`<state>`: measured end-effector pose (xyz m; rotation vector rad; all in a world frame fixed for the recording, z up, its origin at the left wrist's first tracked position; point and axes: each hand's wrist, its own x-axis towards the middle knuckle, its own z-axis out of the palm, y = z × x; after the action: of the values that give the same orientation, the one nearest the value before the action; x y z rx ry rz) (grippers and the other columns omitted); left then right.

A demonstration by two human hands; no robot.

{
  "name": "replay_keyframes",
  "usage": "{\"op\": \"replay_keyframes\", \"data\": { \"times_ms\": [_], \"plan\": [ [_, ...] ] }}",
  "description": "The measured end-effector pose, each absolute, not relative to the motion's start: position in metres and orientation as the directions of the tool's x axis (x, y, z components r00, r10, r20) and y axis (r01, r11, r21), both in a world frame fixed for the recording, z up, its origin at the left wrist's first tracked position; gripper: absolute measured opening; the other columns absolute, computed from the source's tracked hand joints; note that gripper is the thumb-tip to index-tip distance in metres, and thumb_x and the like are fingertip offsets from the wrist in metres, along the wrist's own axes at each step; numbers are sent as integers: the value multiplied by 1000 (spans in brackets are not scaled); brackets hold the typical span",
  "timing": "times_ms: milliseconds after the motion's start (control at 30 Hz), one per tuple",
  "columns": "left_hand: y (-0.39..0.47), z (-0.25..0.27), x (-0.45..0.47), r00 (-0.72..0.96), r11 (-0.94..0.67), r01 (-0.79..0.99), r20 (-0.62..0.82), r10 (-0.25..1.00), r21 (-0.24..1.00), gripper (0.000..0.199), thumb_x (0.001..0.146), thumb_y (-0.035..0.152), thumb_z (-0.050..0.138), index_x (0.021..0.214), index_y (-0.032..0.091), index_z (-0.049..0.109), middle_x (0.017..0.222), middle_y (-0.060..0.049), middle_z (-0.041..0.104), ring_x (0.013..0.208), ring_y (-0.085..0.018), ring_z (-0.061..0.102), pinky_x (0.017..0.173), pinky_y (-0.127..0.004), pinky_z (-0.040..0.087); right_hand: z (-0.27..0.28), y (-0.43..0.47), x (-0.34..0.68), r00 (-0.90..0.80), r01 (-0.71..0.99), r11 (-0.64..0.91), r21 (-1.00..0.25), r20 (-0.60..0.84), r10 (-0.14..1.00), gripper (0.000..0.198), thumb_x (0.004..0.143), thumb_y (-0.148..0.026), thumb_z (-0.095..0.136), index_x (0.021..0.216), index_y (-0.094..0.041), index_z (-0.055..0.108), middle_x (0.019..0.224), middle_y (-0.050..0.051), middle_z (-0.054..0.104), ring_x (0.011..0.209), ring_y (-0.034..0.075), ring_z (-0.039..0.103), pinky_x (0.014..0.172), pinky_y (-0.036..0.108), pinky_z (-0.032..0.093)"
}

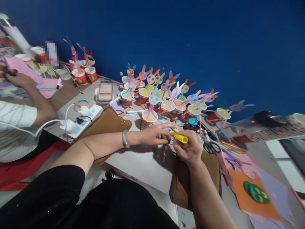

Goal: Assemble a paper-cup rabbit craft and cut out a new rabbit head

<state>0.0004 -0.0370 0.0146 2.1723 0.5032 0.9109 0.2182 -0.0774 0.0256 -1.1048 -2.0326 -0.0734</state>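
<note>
My right hand (190, 149) is closed around a yellow marker (181, 138), its hollow-looking back end facing me. My left hand (152, 135) reaches in from the left, wearing a bangle (125, 139). Its fingers are curled beside the marker's far end, over a small pale piece that I cannot make out. Just beyond my hands stands a paper cup (149, 118) bearing a blue rabbit-like paper figure (154, 100). Scissors (212, 147) lie right of my right hand. Brown pads (100, 127) lie under both forearms.
Several cups with long-eared figures line the blue wall (190, 38). A power strip (88, 117) with cables sits left. Another person's arm (30, 92) works at far left. At right are a clear plastic tube (252, 127), orange paper (256, 190) and green cut-outs (257, 192).
</note>
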Motion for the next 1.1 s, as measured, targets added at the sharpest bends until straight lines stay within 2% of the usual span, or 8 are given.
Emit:
{"op": "replay_keyframes", "data": {
  "times_ms": [167, 333, 467, 533, 633, 867, 967, 1100],
  "plan": [
    [-33, 7, 6, 689, -656, 210, 366, 625, 725, 13, 95, 20, 60, 92, 16, 72, 103, -11, 73, 101, -20, 68, 95, -32, 51, 26, -78, 217, -290, 722, 638, -267, 721, 630, 16, 86, -28, 64, 102, -26, 61, 87, 5, 72, 82, 24, 70, 72, 38, 58],
    [-33, 3, 5, 714, -612, 389, 196, 673, 688, 7, 91, 18, 66, 91, 16, 72, 95, -7, 74, 92, -19, 66, 88, -30, 49, 21, -78, 217, -49, 816, 475, -329, 780, 624, 18, 88, -29, 67, 105, -24, 63, 93, 7, 73, 85, 25, 72, 77, 40, 59],
    [-34, 1, 4, 739, -564, 324, 170, 652, 759, 1, 84, 16, 74, 84, 16, 75, 125, -14, 68, 106, -22, 68, 85, -29, 53, 19, -76, 217, 96, 796, 433, -422, 795, 599, 18, 89, -32, 69, 105, -23, 65, 95, 7, 72, 81, 23, 72, 76, 38, 58],
    [-34, 2, 4, 696, -534, 275, 218, 684, 800, 5, 84, 20, 75, 86, 16, 76, 140, -17, 60, 112, -24, 67, 81, -30, 55, 18, -75, 216, 122, 783, 433, -447, 793, 597, 18, 88, -33, 69, 103, -23, 65, 94, 6, 72, 80, 23, 71, 75, 38, 58],
    [-34, 6, 4, 593, -534, 213, 327, 736, 818, 9, 87, 24, 73, 87, 16, 76, 148, -18, 55, 109, -23, 69, 80, -31, 56, 18, -74, 214, 107, 770, 452, -450, 790, 604, 19, 88, -34, 70, 102, -22, 65, 94, 6, 72, 81, 23, 72, 75, 37, 59],
    [-36, 9, 3, 503, -650, 142, 511, 697, 747, 12, 91, 27, 71, 87, 18, 76, 152, -16, 54, 140, -30, 54, 111, -41, 48, 19, -77, 209, 12, 698, 535, -476, 755, 656, 18, 88, -32, 70, 102, -22, 65, 92, 5, 73, 75, 19, 71, 68, 32, 58],
    [-36, 8, 4, 528, -650, 157, 493, 691, 743, 10, 91, 25, 69, 87, 17, 75, 135, -15, 66, 127, -26, 62, 107, -39, 49, 19, -78, 207, -32, 707, 527, -471, 724, 689, 17, 87, -32, 69, 100, -23, 64, 92, 5, 73, 75, 20, 70, 69, 34, 58],
    [-35, 9, 6, 529, -619, 166, 461, 712, 767, 16, 95, 27, 66, 84, 16, 72, 94, -9, 75, 94, -19, 67, 91, -31, 51, 20, -79, 206, -109, 702, 580, -414, 743, 661, 14, 86, -28, 69, 99, -24, 64, 91, 5, 73, 82, 23, 71, 76, 38, 59]
  ]
}}
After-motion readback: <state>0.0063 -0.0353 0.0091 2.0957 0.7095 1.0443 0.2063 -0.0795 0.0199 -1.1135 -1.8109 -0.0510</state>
